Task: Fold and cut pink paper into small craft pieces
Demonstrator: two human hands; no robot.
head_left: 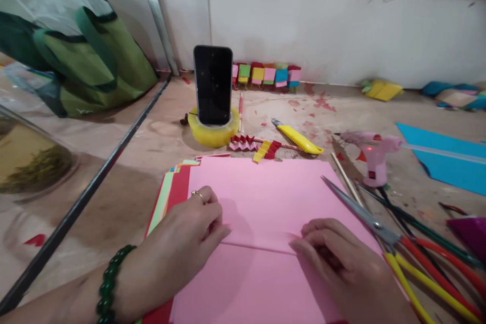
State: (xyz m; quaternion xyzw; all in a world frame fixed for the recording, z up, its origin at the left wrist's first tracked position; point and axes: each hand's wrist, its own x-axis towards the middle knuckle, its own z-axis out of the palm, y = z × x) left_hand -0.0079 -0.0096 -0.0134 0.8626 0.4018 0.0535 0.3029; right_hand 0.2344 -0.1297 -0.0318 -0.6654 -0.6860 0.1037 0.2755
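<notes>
Brown tabletop [152, 134], stained, scattered with paper scraps; smooth matte pink sheet [261, 197] lay at near edge, middle, over multicolor paper stack [172, 195], straight crease across it. Glossy black phone [213, 86] stood in round yellow tape roll [212, 134]. Metal scissors [375, 225] lay by sheet's right edge. Hands apart: left hand [182, 235] curled, fingertips at crease's left end; right hand [337, 258] bent, thumb and fingers pinched on crease's right end.

Matt, smooth pink paper [258, 197]; glossy black phone screen [213, 86]; bag [94, 61] apparently of cloth.
</notes>
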